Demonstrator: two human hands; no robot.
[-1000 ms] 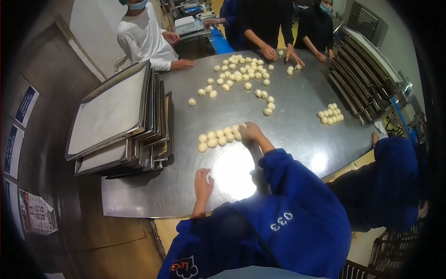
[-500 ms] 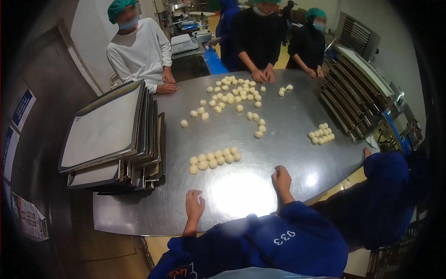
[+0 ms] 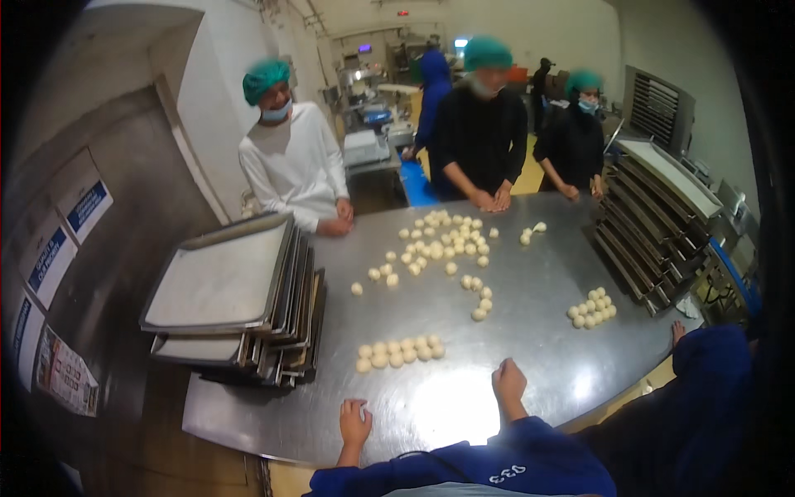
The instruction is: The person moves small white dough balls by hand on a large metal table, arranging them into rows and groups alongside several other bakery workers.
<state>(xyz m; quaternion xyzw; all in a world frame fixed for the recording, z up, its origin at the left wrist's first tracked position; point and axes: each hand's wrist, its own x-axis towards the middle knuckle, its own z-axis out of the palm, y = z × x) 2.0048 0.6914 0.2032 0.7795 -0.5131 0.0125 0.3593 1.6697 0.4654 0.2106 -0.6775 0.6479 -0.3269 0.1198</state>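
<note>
My left hand (image 3: pixel 355 422) rests near the table's front edge. Its fingers are bent, the thumb stands apart, and nothing shows in it. Farther right, my right hand (image 3: pixel 509 383) lies on the steel as a loose fist; its palm side is hidden. Beyond my left hand, two neat rows of pale dough balls (image 3: pixel 396 356) sit apart from both hands. A few more dough balls (image 3: pixel 482 294) form a curved line beyond my right hand. Toward the far side spreads a large loose cluster of dough balls (image 3: pixel 447 240).
Stacked baking trays (image 3: pixel 219 273) stand on the table's left; another tray stack (image 3: pixel 646 224) leans at the right. Between them runs the steel table (image 3: pixel 331 381). Another dough group (image 3: pixel 591 308) lies right. Three people stand across; a blue-sleeved person (image 3: pixel 704 373) is at my right.
The view has tilted upward, so the table sits lower and more of the room shows. Both hands stay near the same spots on the table. The dough groups look unchanged.
</note>
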